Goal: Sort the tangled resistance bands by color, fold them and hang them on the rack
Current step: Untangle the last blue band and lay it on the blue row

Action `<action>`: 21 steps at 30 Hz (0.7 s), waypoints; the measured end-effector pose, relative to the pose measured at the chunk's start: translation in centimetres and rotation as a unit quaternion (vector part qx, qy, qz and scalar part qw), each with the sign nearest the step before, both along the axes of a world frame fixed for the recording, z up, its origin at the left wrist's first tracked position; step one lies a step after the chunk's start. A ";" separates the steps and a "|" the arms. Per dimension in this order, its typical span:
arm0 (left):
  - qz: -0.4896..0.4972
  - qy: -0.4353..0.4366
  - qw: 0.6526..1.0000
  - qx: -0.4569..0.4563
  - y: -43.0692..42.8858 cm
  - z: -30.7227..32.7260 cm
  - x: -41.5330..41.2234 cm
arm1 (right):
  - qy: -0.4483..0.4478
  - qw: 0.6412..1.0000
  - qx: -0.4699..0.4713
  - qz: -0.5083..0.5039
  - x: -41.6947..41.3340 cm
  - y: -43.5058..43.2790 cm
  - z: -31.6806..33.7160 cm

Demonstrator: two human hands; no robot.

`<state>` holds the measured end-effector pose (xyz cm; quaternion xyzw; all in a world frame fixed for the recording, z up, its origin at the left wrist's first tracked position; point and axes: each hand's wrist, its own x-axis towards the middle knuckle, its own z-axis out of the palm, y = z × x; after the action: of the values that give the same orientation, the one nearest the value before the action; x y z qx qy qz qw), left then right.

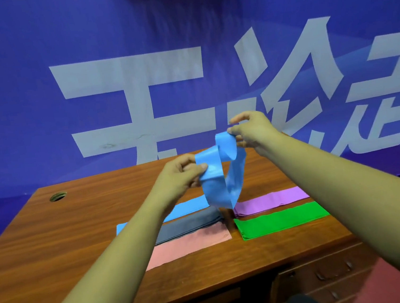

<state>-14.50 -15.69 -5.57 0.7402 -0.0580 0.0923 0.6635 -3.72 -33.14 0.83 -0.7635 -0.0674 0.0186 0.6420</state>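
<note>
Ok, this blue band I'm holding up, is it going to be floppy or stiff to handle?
Probably very floppy: the blue band sags in curling loops between the left hand and right hand. Likely light, since fingertip pinches hold it up. Laid flat it should stay put rather than roll, as the folded green band does on the table.

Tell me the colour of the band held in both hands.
Blue; the band shows best in the head view.

Office-like room: wooden desk (54, 230) with drawers (335, 273), blue printed banner (40, 94) behind.
</note>
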 end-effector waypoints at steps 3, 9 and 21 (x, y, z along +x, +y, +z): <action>0.031 -0.021 0.999 -0.028 0.1 2.2 0.9 | 0.061 0.995 0.018 0.075 -0.7 0.2 -1.1; 0.100 -0.016 0.990 -0.099 1.0 4.8 2.4 | 0.065 0.972 0.001 0.227 -3.5 1.5 -1.1; 0.130 0.014 0.988 -0.080 3.1 4.3 1.6 | -0.167 0.963 -0.049 0.206 -4.2 3.9 -0.7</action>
<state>-12.88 -12.55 -1.27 0.6871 0.0555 0.1714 0.7039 -7.89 -29.29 0.10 -0.7561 -0.3286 0.0265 0.5654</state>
